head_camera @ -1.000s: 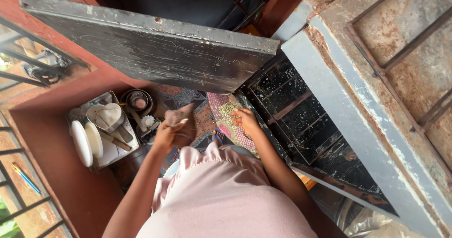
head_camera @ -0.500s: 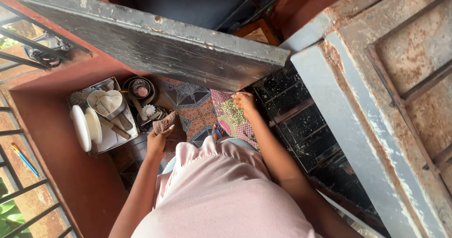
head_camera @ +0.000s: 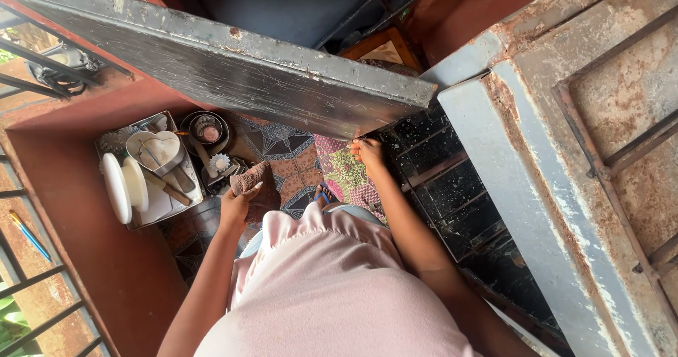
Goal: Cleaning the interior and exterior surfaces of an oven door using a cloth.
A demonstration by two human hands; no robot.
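The left hand [head_camera: 235, 206] grips a brown cloth [head_camera: 253, 180] above the patterned floor, just right of a tray [head_camera: 164, 205] crowded with a heart-shaped pan [head_camera: 157, 150], while the right hand [head_camera: 367, 152], fingers curled, touches the dark metal oven door's [head_camera: 226, 64] edge.

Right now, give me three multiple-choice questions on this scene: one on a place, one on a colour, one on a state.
1. Where does the heart-shaped pan sit?
A. in the tray on the floor
B. on the oven rack
C. in the right hand

2. What colour is the brush beyond the railing?
A. green
B. blue and yellow
C. white

3. What does the left hand hold?
A. nothing
B. a spoon
C. a brown cloth

Answers: 1 A, it rests among utensils in the tray; 2 B, blue handle, yellow end; 3 C, fingers closed on it.
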